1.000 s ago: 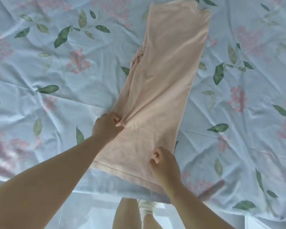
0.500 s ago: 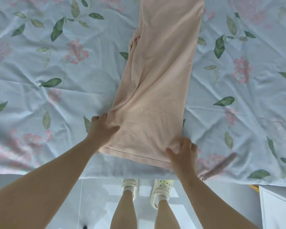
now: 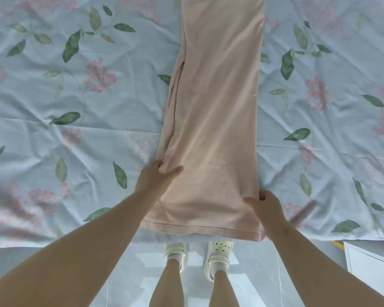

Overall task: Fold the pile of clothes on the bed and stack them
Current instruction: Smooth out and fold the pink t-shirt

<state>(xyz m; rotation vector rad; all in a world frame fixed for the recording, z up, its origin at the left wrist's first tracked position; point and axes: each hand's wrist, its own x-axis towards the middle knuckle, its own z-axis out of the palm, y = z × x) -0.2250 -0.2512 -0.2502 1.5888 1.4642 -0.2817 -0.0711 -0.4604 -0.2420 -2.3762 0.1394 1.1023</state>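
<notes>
A long pale peach garment (image 3: 213, 120) lies folded lengthwise into a narrow strip on the bed, running from the top of the view down to the near edge, its hem just over the edge. My left hand (image 3: 155, 180) pinches its left side a little above the hem, thumb on top of the cloth. On the opposite side, near the lower corner, my right hand (image 3: 265, 206) grips the right edge with the fingers curled under. No other clothes are in view.
The bed sheet (image 3: 75, 107) is light blue with pink flowers and green leaves, wrinkled. The bed's near edge runs across the lower part of the view. Below it stand my feet in white clogs (image 3: 218, 255) on a pale floor. A white cabinet (image 3: 372, 260) is at lower right.
The garment now lies straighter and its hem has come to the bed's edge. My right hand has shifted from the hem's middle to the right edge. My left hand slid down the left side.
</notes>
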